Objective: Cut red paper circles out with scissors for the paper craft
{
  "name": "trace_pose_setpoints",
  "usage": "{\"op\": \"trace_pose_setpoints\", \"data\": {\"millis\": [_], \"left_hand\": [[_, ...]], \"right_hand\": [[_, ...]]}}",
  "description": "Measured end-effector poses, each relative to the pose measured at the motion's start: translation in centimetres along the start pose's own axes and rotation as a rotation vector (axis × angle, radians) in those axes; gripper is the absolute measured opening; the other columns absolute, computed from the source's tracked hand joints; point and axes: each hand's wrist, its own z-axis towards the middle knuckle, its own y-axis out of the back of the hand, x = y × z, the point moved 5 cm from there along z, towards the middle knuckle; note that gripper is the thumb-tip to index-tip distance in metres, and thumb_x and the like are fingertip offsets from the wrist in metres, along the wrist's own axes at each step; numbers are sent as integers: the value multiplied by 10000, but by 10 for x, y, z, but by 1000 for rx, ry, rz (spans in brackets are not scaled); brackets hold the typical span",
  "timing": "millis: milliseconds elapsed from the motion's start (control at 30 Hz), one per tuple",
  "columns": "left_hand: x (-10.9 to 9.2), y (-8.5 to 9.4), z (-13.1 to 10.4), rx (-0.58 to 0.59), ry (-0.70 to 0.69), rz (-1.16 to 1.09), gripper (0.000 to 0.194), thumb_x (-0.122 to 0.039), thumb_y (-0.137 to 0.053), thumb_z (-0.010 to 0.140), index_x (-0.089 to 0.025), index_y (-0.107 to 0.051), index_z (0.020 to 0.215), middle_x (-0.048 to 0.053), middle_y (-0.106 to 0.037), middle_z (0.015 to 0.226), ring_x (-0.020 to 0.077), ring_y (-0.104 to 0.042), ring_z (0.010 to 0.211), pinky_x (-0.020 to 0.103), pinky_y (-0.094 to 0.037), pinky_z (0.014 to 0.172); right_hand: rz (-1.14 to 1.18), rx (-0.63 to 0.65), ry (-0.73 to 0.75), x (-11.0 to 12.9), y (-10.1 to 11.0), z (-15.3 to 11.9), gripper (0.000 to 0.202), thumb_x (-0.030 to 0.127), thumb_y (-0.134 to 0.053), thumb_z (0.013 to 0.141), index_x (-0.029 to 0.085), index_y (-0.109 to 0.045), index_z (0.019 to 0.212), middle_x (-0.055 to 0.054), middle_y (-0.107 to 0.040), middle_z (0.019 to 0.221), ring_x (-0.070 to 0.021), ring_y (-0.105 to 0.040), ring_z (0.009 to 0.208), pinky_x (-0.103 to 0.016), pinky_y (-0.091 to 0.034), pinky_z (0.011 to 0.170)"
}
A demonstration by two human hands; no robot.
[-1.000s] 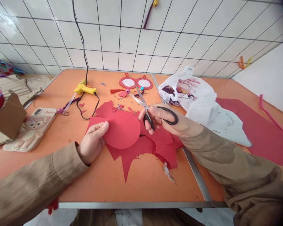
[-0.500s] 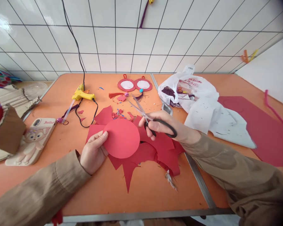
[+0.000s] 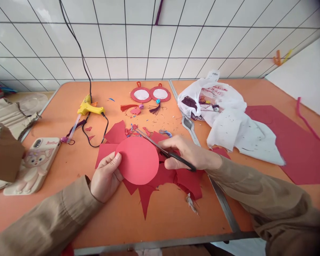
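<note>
Scissors (image 3: 179,159) with black handles sit in the right hand (image 3: 191,151), its fingers closed around the handles. Their blades point up and to the left, by the upper right edge of a red paper disc (image 3: 138,163), and look nearly together (whether they touch the disc, I cannot tell). The left hand (image 3: 106,181) grips the disc at its left edge, thumb on the face and the other fingers underneath. Below the disc spreads a heap of red paper offcuts (image 3: 145,202) with pointed and curved edges, lying on the middle of the orange desk (image 3: 101,224).

Just beyond the disc are small scraps (image 3: 147,131). Farther back, two red roundels (image 3: 141,94) with white centres lie side by side near the tiled wall (image 3: 106,42). In front of them are a purple-pink bell (image 3: 141,106) with an orange-red tassel and a blue bell (image 3: 158,101) with a dark one.

Toward the left of the desk rests a yellow glue gun (image 3: 90,108) with a black cord; nearer, a phone (image 3: 33,167) in a cartoon case lies beside a cardboard box (image 3: 6,156). Over on the right, a white plastic bag (image 3: 229,97) gapes, dark yarn (image 3: 189,102) showing at its mouth, and a large red sheet (image 3: 295,153) lies partly beneath it.
</note>
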Motion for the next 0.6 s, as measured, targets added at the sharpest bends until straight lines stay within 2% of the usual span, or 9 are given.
{"op": "trace_pose_setpoints", "data": {"millis": [133,267,433,600], "left_hand": [[-1,1,1,-12,-28,17,154,-278,-815,673,-155,-727,701,41,-758,707,173,-709,650,225,-565,626],[0,0,0,-9,-13,46,173,-313,-807,679,-166,-733,732,47,-755,703,215,-719,685,297,-577,662],[-1,1,0,-9,-33,56,183,-311,-823,658,-160,-729,699,40,-751,689,185,-712,658,236,-557,616],[-1,1,-1,-5,-37,61,177,-312,-815,666,-164,-724,701,45,-748,686,198,-705,645,274,-557,615]], "right_hand": [[24,12,-16,2,-1,1,548,647,-622,760,102,-613,814,13,-424,664,-104,-334,600,-233,-274,518],[37,10,-43,4,0,1,586,676,-591,764,98,-624,854,-2,-455,683,-113,-354,612,-240,-299,532],[-3,2,-32,6,-1,0,536,651,-626,753,116,-593,762,17,-408,651,-102,-319,593,-232,-270,514],[60,13,-35,4,0,2,511,624,-645,753,116,-597,770,10,-455,653,-102,-361,588,-226,-304,511]]}}
